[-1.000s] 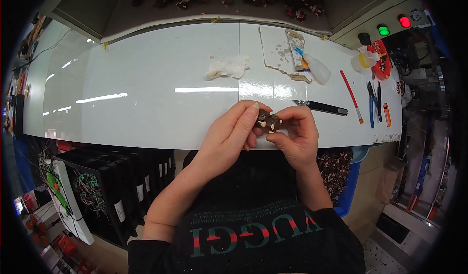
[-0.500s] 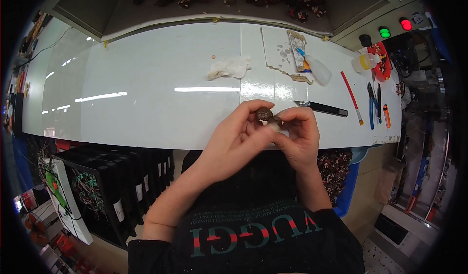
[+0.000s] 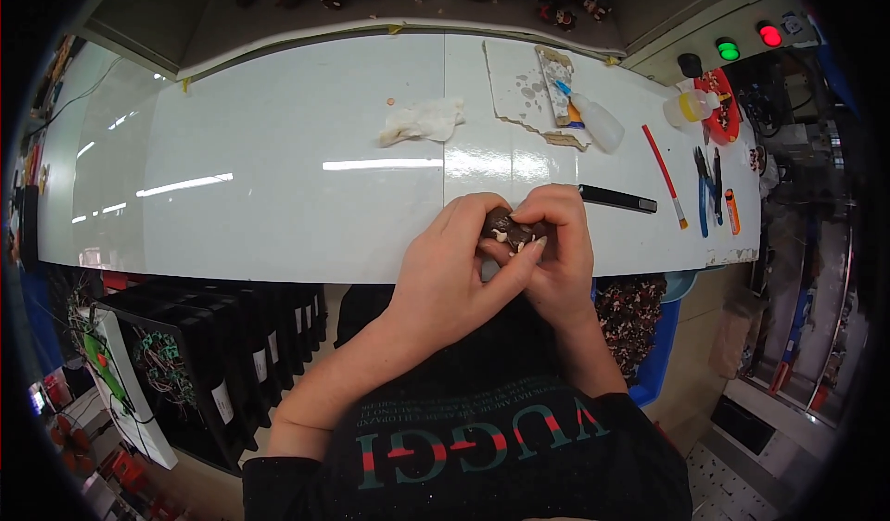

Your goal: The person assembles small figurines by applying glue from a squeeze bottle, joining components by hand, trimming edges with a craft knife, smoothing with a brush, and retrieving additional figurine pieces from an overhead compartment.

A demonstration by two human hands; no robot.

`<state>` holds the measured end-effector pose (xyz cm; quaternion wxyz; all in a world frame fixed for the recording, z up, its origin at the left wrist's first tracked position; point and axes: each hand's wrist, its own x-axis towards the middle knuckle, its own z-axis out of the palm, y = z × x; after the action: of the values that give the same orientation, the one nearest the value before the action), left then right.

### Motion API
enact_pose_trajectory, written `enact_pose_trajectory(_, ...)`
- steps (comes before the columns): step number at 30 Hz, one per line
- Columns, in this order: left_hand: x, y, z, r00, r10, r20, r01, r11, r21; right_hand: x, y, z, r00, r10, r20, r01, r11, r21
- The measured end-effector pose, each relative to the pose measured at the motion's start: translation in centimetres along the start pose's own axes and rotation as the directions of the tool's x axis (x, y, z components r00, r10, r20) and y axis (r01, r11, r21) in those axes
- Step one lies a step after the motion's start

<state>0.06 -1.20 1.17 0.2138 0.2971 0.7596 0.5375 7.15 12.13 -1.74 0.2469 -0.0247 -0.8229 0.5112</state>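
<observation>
Close to the table's front edge, a small, glossy dark brown figurine (image 3: 505,228) with cream-coloured parts is held between both hands. My left hand (image 3: 443,271) wraps its fingers around the left side. From the right, my right hand (image 3: 562,247) pinches the piece with thumb and fingers. Fingers cover much of it, so its full shape cannot be made out. Just beyond my right hand lies a tool with a black handle (image 3: 619,199), its far tip hidden behind the fingers.
A white cloth (image 3: 422,120), cardboard piece (image 3: 510,90) and squeeze bottle (image 3: 604,127) lie farther back. At right are a red brush (image 3: 660,166), blue-handled pliers (image 3: 702,196) and a red tray (image 3: 723,132). A blue bin (image 3: 656,359) of small brown pieces stands below the table, black racks (image 3: 209,336) lower left.
The figurine has been turned in my fingers, and my hands have drawn closer together around it. The whole view has shifted slightly.
</observation>
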Motion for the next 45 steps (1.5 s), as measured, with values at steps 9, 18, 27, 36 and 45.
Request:
enact_pose_trajectory(9,0.0,-0.2,0.6,0.997,0.062,-0.056,-0.058,0.995,0.081,0.1,-0.3,0.1,1.000,-0.008,-0.023,0.007,0.999,-0.036)
enact_pose_trajectory(18,0.3,-0.3,0.9,0.992,0.102,-0.074,-0.095,0.992,0.087,0.6,-0.3,-0.3,0.995,-0.101,0.021,0.103,0.983,-0.151)
enact_pose_trajectory(27,0.7,0.0,0.4,0.990,-0.139,0.003,0.130,0.921,-0.367,2.8,-3.0,-4.4,0.980,-0.004,0.197,0.020,0.997,-0.078)
enact_pose_trajectory(36,-0.1,0.3,-0.8,0.993,-0.082,0.085,0.095,0.981,-0.166,7.6,1.1,-11.4,0.971,0.190,-0.146,-0.238,0.830,-0.505)
enact_pose_trajectory(45,-0.6,-1.0,-2.6,0.989,-0.032,0.145,0.060,0.979,-0.194,7.2,3.2,-9.7,0.930,0.365,0.043,-0.288,0.797,-0.531)
